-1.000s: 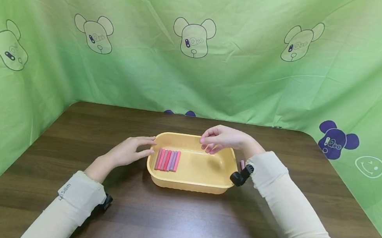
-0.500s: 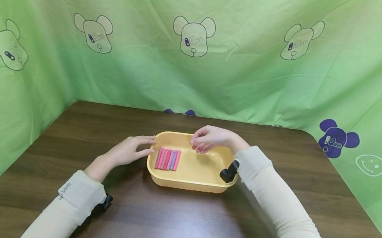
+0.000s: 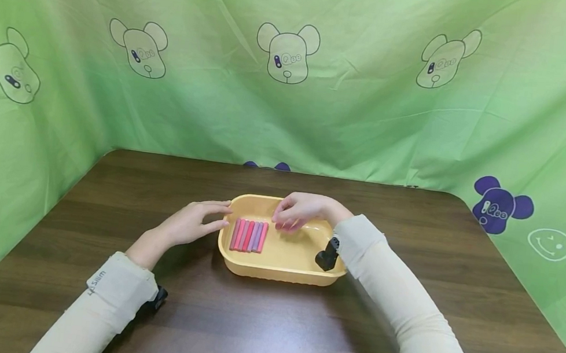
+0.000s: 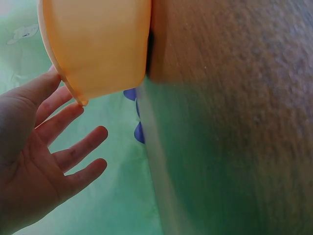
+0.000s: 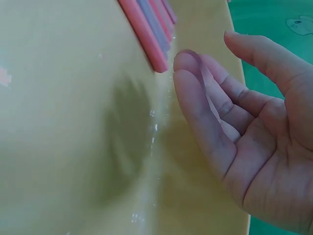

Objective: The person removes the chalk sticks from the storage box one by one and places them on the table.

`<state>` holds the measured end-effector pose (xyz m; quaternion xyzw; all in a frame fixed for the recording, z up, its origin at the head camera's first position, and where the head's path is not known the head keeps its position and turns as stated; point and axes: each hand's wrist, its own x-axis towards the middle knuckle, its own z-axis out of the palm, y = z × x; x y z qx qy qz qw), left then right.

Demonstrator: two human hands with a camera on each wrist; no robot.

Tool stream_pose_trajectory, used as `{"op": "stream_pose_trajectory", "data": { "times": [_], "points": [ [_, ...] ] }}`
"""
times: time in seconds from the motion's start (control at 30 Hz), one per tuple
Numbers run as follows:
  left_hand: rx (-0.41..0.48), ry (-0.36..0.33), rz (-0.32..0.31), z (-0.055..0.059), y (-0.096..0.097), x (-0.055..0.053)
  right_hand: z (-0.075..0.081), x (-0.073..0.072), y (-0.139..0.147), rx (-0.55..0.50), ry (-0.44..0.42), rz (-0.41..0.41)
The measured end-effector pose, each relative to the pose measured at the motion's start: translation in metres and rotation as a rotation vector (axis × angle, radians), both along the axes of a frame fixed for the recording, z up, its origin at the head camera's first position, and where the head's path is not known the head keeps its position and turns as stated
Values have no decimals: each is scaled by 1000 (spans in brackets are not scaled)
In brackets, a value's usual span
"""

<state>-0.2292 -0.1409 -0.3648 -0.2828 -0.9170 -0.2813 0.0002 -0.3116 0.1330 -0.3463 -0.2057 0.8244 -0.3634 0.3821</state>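
A yellow tray (image 3: 299, 260) stands on the brown table, with a row of slim pink, red and purple sticks (image 3: 249, 236) lying side by side at its left end. My left hand (image 3: 188, 223) is at the tray's left rim, fingers spread and fairly straight; the left wrist view has the fingertips (image 4: 78, 108) right at that rim. Over the back middle of the tray hovers my right hand (image 3: 302, 209), just right of the sticks. In the right wrist view its fingers are loosely bent, the thumb (image 5: 259, 49) stands apart, and nothing shows between them.
The tray is on a dark wooden table (image 3: 224, 321) with a green printed cloth (image 3: 278, 123) hanging behind and at both sides. My right sleeve (image 3: 399, 306) crosses over the tray's right end and hides part of the table there.
My right hand has moved left and slightly lower, from the tray's back right toward the sticks. A pinkish stick seen earlier right of the tray is now hidden. The left hand has stayed put.
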Motion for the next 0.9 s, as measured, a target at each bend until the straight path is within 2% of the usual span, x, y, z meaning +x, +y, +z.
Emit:
{"op": "stream_pose_trajectory", "data": {
  "times": [0.43, 0.67, 0.9],
  "points": [
    [11, 8, -3, 1, 0, 0, -17, -3, -11, 38, -88, 11],
    [13, -2, 2, 1, 0, 0, -21, 0, -17, 80, -82, -3],
    [17, -3, 2, 2, 0, 0, -21, 3, -23, 125, -68, -53]
  ]
}}
